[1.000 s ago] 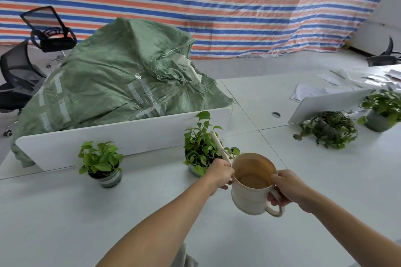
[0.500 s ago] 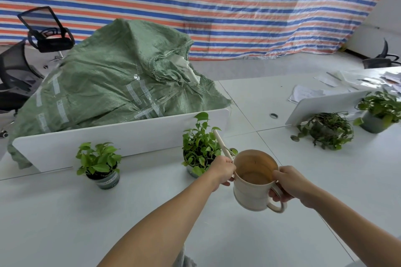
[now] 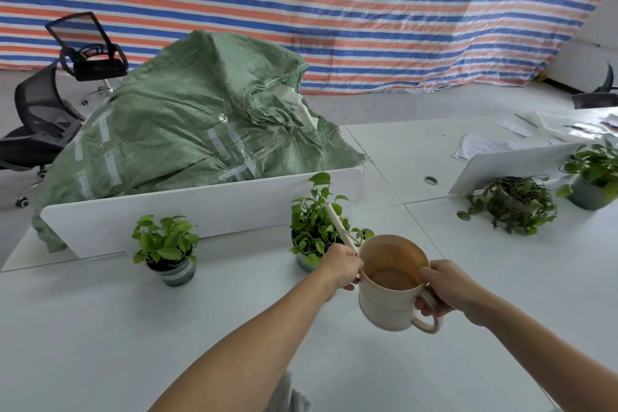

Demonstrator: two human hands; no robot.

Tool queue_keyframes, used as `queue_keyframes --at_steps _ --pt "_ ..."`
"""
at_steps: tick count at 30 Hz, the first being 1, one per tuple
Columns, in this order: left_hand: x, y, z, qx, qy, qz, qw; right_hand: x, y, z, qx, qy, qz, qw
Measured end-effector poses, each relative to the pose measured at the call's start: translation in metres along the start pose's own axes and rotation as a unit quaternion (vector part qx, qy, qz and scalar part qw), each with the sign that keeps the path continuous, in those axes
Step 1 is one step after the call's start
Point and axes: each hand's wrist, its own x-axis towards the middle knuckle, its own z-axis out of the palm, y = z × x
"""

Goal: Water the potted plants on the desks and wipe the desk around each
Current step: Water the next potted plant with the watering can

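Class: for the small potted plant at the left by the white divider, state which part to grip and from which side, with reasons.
I would grip the pot round its bare wall, coming in low from the near side. It stands upright, its leaves overhang the rim, and the divider stands behind.

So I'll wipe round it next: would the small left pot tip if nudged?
Probably slides rather than tips: the pot is squat and stands flat on the smooth desk. Likely light, being small. Its leaves overhang the rim, so wiping might snag them.
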Motion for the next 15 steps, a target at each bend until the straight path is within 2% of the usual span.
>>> queue_keyframes --at_steps 15 --pt "0.002 0.003 0.025 -0.003 -0.029 -0.004 1.0 -0.007 0.021 -0.014 0.001 0.015 0.015 1.0"
